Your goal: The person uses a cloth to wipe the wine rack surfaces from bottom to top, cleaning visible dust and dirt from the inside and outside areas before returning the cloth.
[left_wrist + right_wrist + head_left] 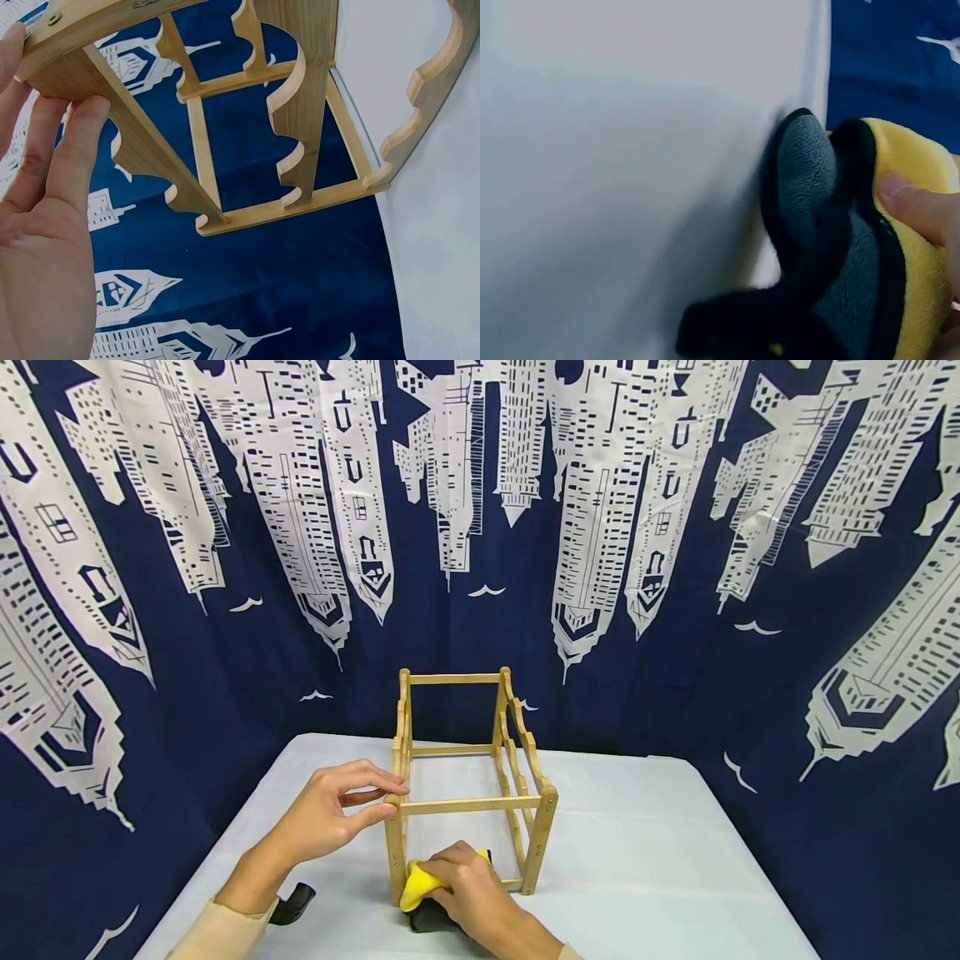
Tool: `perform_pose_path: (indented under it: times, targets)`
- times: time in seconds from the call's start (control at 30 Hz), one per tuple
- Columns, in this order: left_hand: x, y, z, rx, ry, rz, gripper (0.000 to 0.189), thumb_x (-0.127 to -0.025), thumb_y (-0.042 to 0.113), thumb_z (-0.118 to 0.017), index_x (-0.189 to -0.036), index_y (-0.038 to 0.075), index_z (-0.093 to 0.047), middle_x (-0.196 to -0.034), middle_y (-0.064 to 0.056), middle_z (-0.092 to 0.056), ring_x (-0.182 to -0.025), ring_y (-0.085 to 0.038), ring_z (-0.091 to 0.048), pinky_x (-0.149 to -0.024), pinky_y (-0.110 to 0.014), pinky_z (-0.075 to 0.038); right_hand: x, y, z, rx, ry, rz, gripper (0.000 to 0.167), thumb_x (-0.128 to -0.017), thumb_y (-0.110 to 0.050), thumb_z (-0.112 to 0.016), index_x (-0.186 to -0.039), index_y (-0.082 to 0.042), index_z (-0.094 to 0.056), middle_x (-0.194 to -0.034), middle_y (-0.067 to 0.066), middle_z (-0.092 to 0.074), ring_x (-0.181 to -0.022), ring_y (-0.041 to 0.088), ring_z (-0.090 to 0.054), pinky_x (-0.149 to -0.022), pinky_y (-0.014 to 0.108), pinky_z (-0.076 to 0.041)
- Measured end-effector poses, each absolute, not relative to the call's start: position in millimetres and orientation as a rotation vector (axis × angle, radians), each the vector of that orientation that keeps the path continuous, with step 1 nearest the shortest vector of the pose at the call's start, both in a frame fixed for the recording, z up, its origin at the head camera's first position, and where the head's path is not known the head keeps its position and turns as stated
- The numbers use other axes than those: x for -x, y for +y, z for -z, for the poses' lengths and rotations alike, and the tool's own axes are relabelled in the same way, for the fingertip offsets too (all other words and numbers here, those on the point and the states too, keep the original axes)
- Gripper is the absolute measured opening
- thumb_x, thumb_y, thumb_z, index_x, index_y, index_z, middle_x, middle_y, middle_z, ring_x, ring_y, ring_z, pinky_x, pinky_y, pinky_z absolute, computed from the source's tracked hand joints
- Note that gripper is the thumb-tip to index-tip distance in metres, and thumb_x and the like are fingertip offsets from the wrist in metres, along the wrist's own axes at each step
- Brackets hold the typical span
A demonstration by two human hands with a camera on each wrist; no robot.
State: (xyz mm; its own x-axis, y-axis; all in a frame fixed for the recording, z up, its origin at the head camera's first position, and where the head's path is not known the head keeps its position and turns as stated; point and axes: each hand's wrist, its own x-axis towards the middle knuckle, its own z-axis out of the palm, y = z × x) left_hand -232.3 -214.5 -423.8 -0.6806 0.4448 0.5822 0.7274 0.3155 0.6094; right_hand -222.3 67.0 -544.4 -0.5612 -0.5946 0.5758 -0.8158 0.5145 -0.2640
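Note:
A light wooden rack (471,807) with scalloped side rails stands upright on the table. At its near left top corner my left hand (326,814) grips the frame, thumb in front and fingers behind; the left wrist view has the fingertips (90,112) against the wood. My right hand (476,893) holds a bunched cloth (417,887), yellow on one side and grey with black edging on the other, at the rack's lower front bar. In the right wrist view, the thumb presses on the cloth's yellow face (915,154), and its grey side hangs in folds.
A white-covered table (637,852) carries the rack. Behind and on both sides hangs a dark blue curtain (442,643) printed with white city buildings. By the left wrist is a black object (292,905), partly hidden by the sleeve.

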Motion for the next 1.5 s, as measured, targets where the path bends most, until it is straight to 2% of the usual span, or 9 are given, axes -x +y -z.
perform_pose_path:
  times: [0.27, 0.3, 0.43, 0.5, 0.6, 0.67, 0.77, 1.17, 1.5]
  targets:
    - [233.0, -212.2, 420.3, 1.046, -2.302, 1.309, 0.024, -0.104, 0.007, -0.089, -0.127, 0.011, -0.085, -0.128, -0.007, -0.086, -0.123, -0.008, -0.082, -0.103, -0.034, -0.072, 212.0, 102.2, 494.2, -1.107, -1.868, -0.820, 0.058, -0.071, 0.008, -0.107, -0.123, -0.007, -0.084, -0.119, 0.006, -0.088, -0.107, 0.023, -0.081, -0.103, 0.021, -0.068]
    - [233.0, -212.4, 419.8, 1.040, -2.306, 1.313, 0.024, -0.103, 0.007, -0.089, -0.126, 0.011, -0.084, -0.129, -0.007, -0.086, -0.124, -0.008, -0.082, -0.104, -0.034, -0.072, 209.8, 106.6, 484.5, -1.112, -1.821, -0.820, 0.057, -0.073, 0.009, -0.106, -0.123, -0.006, -0.083, -0.120, 0.008, -0.088, -0.108, 0.025, -0.081, -0.106, 0.021, -0.068]
    - [232.7, -214.6, 418.4, 1.017, -2.304, 1.350, 0.023, -0.102, 0.005, -0.090, -0.121, 0.017, -0.082, -0.131, -0.012, -0.087, -0.127, -0.008, -0.082, -0.105, -0.033, -0.071, 203.1, 119.7, 444.4, -1.107, -1.633, -0.776, 0.020, -0.102, -0.004, -0.090, -0.120, 0.000, -0.082, -0.121, 0.017, -0.087, -0.106, 0.034, -0.082, -0.109, 0.025, -0.068]
    - [232.5, -215.9, 417.7, 1.011, -2.298, 1.366, 0.023, -0.102, 0.004, -0.090, -0.117, 0.020, -0.081, -0.132, -0.014, -0.087, -0.127, -0.008, -0.082, -0.105, -0.034, -0.071, 200.3, 123.4, 426.4, -1.063, -1.593, -0.729, 0.016, -0.113, -0.013, -0.078, -0.121, 0.000, -0.083, -0.122, 0.018, -0.087, -0.106, 0.035, -0.081, -0.111, 0.026, -0.068]
    - [232.4, -216.8, 416.1, 1.022, -2.295, 1.377, 0.020, -0.102, 0.004, -0.089, -0.110, 0.020, -0.081, -0.132, -0.016, -0.088, -0.125, -0.009, -0.083, -0.104, -0.036, -0.072, 198.0, 124.7, 405.6, -0.974, -1.625, -0.631, 0.018, -0.106, -0.006, -0.086, -0.124, -0.004, -0.086, -0.124, 0.016, -0.087, -0.107, 0.034, -0.080, -0.106, 0.029, -0.068]
    - [231.9, -217.0, 414.3, 1.027, -2.304, 1.375, 0.016, -0.102, 0.004, -0.089, -0.107, 0.018, -0.082, -0.132, -0.017, -0.087, -0.123, -0.008, -0.084, -0.103, -0.036, -0.073, 199.1, 121.2, 397.5, -0.929, -1.715, -0.537, 0.032, -0.095, -0.001, -0.094, -0.125, -0.009, -0.087, -0.126, 0.010, -0.088, -0.110, 0.031, -0.080, -0.103, 0.036, -0.067]
    - [230.8, -216.8, 411.8, 1.022, -2.316, 1.363, 0.011, -0.102, 0.006, -0.090, -0.103, 0.016, -0.084, -0.131, -0.017, -0.087, -0.119, -0.009, -0.085, -0.102, -0.040, -0.074, 205.6, 108.8, 396.3, -0.928, -1.903, -0.450, 0.044, -0.082, -0.007, -0.104, -0.122, -0.015, -0.089, -0.123, 0.001, -0.089, -0.111, 0.024, -0.081, -0.095, 0.041, -0.066]
    - [230.4, -220.6, 413.8, 0.977, -2.295, 1.332, 0.027, -0.100, 0.001, -0.090, -0.096, 0.026, -0.082, -0.123, -0.004, -0.081, -0.117, -0.011, -0.078, -0.103, -0.028, -0.070, 215.9, 49.9, 407.9, -1.062, -2.143, -0.493, 0.042, -0.091, -0.034, -0.097, -0.129, -0.018, -0.090, -0.123, -0.002, -0.089, -0.110, 0.017, -0.080, -0.099, 0.031, -0.068]
    - [228.5, -216.0, 420.5, 0.936, -2.309, 1.366, 0.027, -0.100, 0.004, -0.091, -0.092, 0.025, -0.076, -0.120, -0.001, -0.080, -0.115, -0.010, -0.082, -0.101, -0.031, -0.072, 216.3, 66.9, 409.0, -1.039, -2.199, -0.379, 0.045, -0.089, -0.034, -0.101, -0.130, -0.023, -0.088, -0.124, -0.006, -0.089, -0.107, 0.015, -0.078, -0.097, 0.034, -0.066]
